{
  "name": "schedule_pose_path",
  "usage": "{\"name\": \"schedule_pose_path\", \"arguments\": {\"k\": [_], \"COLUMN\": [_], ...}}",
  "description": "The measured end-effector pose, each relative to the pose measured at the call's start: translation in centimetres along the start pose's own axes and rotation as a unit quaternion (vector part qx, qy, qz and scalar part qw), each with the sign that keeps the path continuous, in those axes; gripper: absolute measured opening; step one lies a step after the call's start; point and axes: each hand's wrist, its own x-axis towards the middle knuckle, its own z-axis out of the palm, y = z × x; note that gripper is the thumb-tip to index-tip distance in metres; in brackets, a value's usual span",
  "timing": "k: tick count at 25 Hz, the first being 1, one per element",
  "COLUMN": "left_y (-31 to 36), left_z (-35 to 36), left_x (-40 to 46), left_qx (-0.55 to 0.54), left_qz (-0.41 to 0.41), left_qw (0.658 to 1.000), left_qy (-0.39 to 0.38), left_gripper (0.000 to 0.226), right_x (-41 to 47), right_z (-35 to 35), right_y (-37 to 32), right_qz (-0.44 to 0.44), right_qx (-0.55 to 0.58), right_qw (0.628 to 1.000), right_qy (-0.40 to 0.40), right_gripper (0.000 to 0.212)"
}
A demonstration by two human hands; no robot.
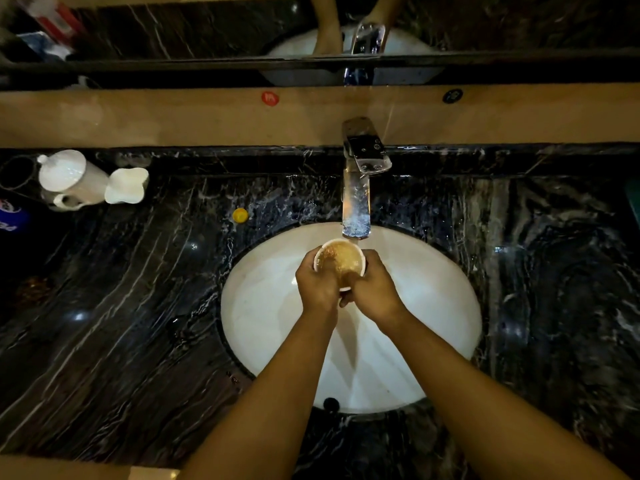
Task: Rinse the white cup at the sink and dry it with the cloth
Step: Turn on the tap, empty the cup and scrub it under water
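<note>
**Fingers wrapped around the cup beneath the faucet**

Fingers [313, 263] of both hands are curled around the white cup [340, 258], which is held upright over the sink [433, 306], just below the faucet [356, 206]. Brownish liquid is seen inside. White jugs [74, 180] are set on the dark surface [121, 306].

A small white ceramic cup [340, 259], brownish inside, sat mid-frame over the oval white basin [433, 306]. The black marble counter [121, 306] carried white veins; a yellow round cap [240, 215] lay left of the chrome tap [356, 202].
</note>
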Motion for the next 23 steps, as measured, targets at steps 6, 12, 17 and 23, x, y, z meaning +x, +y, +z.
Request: {"name": "schedule_pose_path", "arguments": {"k": [6,12,17,23], "left_y": [0.0,-0.4,0.2,0.8], "left_z": [0.0,-0.6,0.0,-0.7], "left_x": [0.5,0.1,0.5,0.9], "left_qx": [-0.017,-0.022,0.020,0.020], "left_qz": [-0.056,0.005,0.026,0.002], "left_qw": [0.997,0.986,0.997,0.992], "left_qy": [-0.058,-0.163,-0.069,-0.122], "left_gripper": [0.027,0.033,0.016,0.022], "right_x": [1.0,2.2,1.4,1.6], "right_z": [0.2,-0.9,-0.5,0.1], "right_y": [0.2,-1.0,-1.2,-1.1], "right_qz": [0.008,0.041,0.045,0.046], "right_qx": [-0.032,-0.008,0.136,0.087], "right_qw": [0.996,0.996,0.989,0.995], "right_qy": [0.077,0.074,-0.031,0.018], "right_gripper": [0.023,0.017,0.036,0.024]}}
